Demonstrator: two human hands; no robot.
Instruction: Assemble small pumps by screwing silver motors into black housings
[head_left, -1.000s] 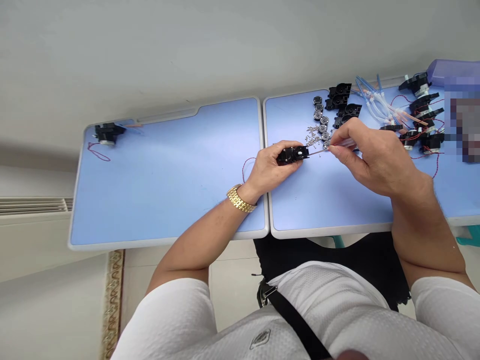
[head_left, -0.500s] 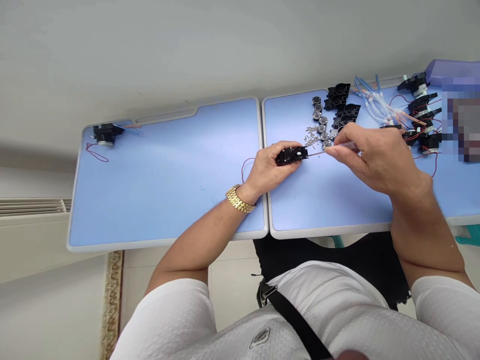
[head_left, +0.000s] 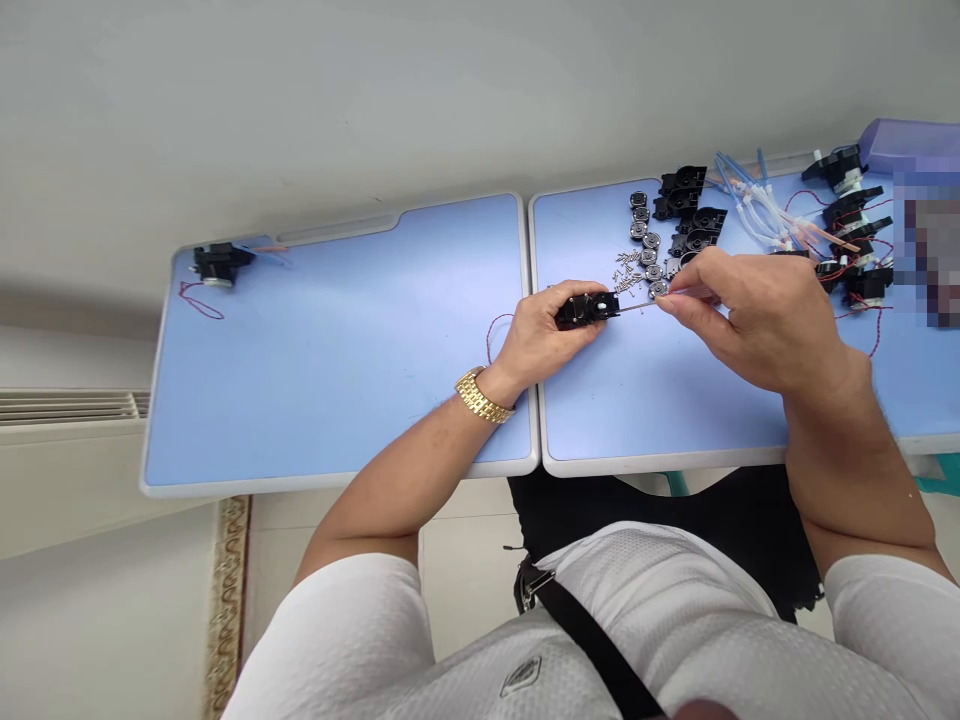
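My left hand (head_left: 536, 335) grips a black plastic pump housing (head_left: 586, 310) just above the table's centre seam. My right hand (head_left: 750, 325) pinches a thin screwdriver (head_left: 637, 308), whose steel shaft reaches left to the housing. Its handle is mostly hidden by my fingers. Close to my right fingertips lies a column of round metal pump parts (head_left: 646, 240), with loose small screws (head_left: 628, 272) beside it. Further back are black housings (head_left: 688, 212), and at the right, clear tubing (head_left: 757, 210) and assembled pumps with red wires (head_left: 855, 240).
The blue folding table (head_left: 337, 350) has a seam under my left wrist. A black pump (head_left: 220, 263) and red wire sit at its far left. A purple container (head_left: 900, 140) stands back right, beside a pixelated patch (head_left: 930, 250). A gold watch (head_left: 480, 395) circles my left wrist.
Both hands keep their hold. My right fingers have shifted slightly toward the screwdriver's shaft, and the whole view has drifted a little.
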